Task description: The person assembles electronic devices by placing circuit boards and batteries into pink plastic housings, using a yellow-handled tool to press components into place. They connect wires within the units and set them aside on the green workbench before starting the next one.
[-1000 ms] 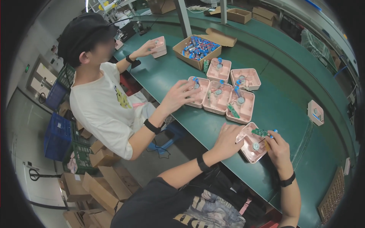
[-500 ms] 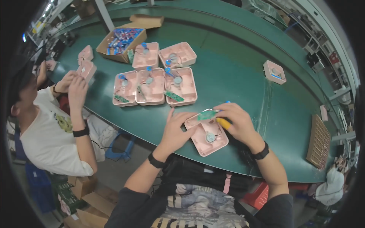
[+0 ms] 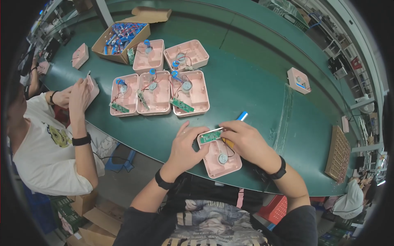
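A pink plastic case [image 3: 211, 164] lies in front of me with its inside facing up. My left hand [image 3: 182, 145] grips its left side, thumb at the near wall and fingers by the upper rim. A green circuit board [image 3: 211, 136] lies along the upper end of the case. My right hand [image 3: 248, 141] pinches the board's right end, which its fingertips partly cover. Under that hand shows a yellow piece [image 3: 227, 142], too hidden to name. A round silver disc [image 3: 223, 158] with dark wires sits in the case. Beyond my right hand lies a blue cylindrical battery [image 3: 243, 116].
Several wired pink cases [image 3: 159, 100] stand to the far left, before a cardboard box [image 3: 117, 57] of blue batteries. Another pink case [image 3: 298, 80] is far right, above a brown slotted tray [image 3: 338, 155]. A co-worker [image 3: 53, 143] handles a case on my left.
The circuit board, raised and tilted before, now lies lower against the upper end of the case. My right hand has moved down and left with it. The blue battery now shows more fully.
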